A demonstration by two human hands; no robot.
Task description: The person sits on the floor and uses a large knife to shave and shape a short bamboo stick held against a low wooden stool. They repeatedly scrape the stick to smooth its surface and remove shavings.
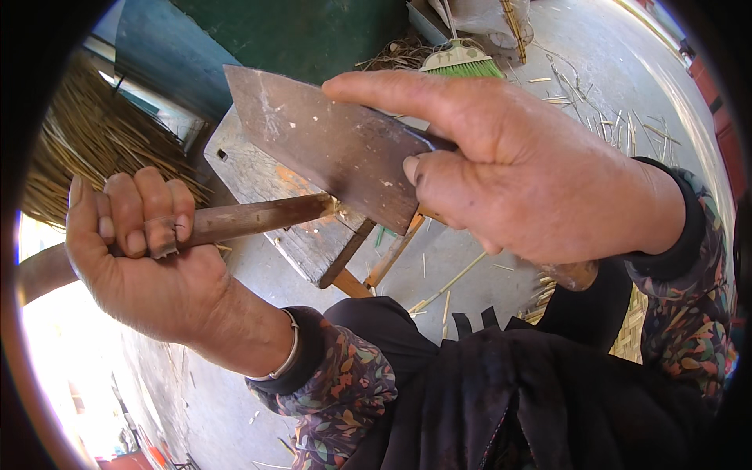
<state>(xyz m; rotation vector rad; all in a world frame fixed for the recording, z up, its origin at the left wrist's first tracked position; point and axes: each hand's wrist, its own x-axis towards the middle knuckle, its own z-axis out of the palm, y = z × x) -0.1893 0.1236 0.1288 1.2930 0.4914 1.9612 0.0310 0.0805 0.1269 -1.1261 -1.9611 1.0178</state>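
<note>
My left hand (149,258) is closed round a brown wooden stick (251,219), whose thick end runs out at the left edge. The stick's other end is pale and frayed, and it touches or nearly touches the lower edge of a broad cleaver (321,141). My right hand (517,172) grips the cleaver's handle, mostly hidden in the palm, with the index finger stretched along the blade's back. Below the blade is a worn wooden bench (258,168) with orange stains and a small square hole.
A bundle of thin dry stalks (102,133) stands at the left. Behind the bench is a dark green surface (313,31). A green-bristled broom (462,63) lies at the far side. Split strips (627,129) litter the grey floor, and woven matting (630,329) shows at the lower right.
</note>
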